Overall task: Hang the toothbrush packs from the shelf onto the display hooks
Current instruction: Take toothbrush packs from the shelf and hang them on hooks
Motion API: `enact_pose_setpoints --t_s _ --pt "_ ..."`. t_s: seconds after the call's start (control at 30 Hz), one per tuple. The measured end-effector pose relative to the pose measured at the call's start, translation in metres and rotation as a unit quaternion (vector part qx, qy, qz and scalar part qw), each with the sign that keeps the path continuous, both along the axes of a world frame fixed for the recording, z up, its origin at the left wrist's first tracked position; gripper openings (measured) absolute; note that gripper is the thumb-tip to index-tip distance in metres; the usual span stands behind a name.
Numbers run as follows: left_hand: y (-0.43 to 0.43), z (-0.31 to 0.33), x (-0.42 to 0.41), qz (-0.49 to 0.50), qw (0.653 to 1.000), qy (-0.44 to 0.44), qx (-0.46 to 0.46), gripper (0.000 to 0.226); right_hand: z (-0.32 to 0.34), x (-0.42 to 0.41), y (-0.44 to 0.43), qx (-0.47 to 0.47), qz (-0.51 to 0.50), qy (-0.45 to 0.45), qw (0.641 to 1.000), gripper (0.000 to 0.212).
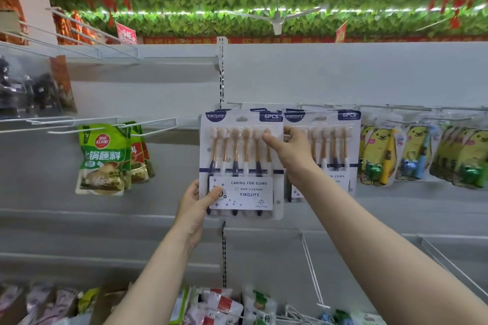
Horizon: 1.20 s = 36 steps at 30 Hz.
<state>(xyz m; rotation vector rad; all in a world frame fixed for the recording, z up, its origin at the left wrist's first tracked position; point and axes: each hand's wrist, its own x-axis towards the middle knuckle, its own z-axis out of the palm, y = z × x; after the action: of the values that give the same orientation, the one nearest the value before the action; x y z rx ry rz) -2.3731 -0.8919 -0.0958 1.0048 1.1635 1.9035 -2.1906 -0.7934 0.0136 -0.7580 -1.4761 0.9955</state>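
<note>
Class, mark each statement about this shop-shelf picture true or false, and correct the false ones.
1. The left hand grips the toothbrush pack at its lower left corner. True.
2. The pack's top corner reads 12PCS. False: it reads 6PCS.
3. The right hand hangs free, touching nothing. False: it pinches the same pack at its upper right edge.
4. Green pouches hang on a hook to the left of the pack. True.
5. The yellow bear packs lie on the bottom shelf. False: they hang on hooks at the right.

Wire hooks [396, 107], toothbrush packs [335, 148] hanging; bear packs [380, 150] alongside
</note>
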Motion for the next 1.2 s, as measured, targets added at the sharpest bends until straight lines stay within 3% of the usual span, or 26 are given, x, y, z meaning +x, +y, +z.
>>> enact_pose_setpoints --t_s 0.2,0.5,0.8,1.2 --pt "0.02 -0.007 -0.013 -0.008 1.0 -0.003 0.007 0.048 0.0 -0.008 0.007 0.016 -0.028 -0.014 0.999 0.039" --pt "0.045 -0.019 -0.034 0.003 1.0 0.008 0.0 0.039 -0.009 -0.022 0.012 0.07 -0.119 -0.096 0.986 0.062" --pt "0.059 -0.013 -0.044 0.013 0.999 0.047 -0.002 0.024 -0.002 -0.029 0.012 0.051 -0.142 -0.129 0.98 0.06" --pt "0.063 -0.01 -0.051 0.008 0.997 0.072 -0.012 0.025 -0.001 -0.035 0.007 0.023 -0.155 -0.136 0.978 0.057"
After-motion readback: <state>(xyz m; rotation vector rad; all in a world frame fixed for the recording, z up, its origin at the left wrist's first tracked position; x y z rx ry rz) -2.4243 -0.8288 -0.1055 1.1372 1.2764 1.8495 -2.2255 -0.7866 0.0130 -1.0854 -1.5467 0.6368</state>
